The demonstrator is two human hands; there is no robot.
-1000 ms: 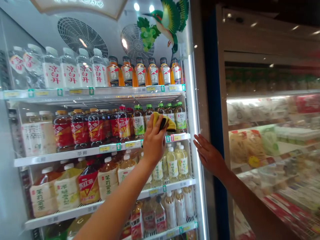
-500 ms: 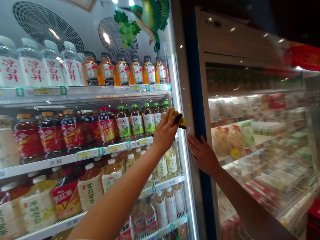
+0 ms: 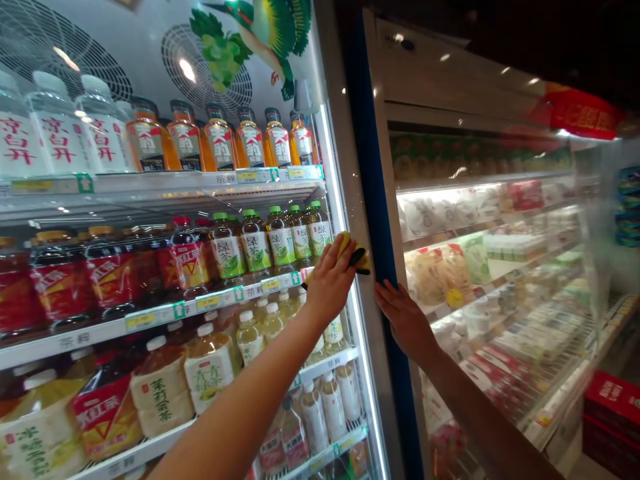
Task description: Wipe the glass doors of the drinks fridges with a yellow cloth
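Observation:
My left hand [image 3: 330,277] reaches up across the drinks cooler and presses a yellow and black cloth [image 3: 361,259] against the glass near the door's right edge. The cloth shows beyond the fingertips, and a dark bit of it appears at the other side of the hand; the rest is covered. To the right, my right hand [image 3: 406,323] holds nothing, its fingers apart against the dark blue strip [image 3: 375,200] beside the metal door frame [image 3: 353,167]. Behind the glass, near my left hand, stand green-capped tea bottles [image 3: 280,241].
Shelves on the left hold red-labelled bottles [image 3: 113,270], clear water bottles [image 3: 63,127] and amber bottles [image 3: 219,140]. A bird sticker [image 3: 265,37] is on the upper glass. At right is a lit cooler with packaged food [image 3: 440,273]; red boxes [image 3: 611,407] stand at lower right.
The view has shifted right, bringing more of the right cooler and red boxes into sight. My left hand and the cloth are slightly lower on the glass; my right hand stays by the blue strip.

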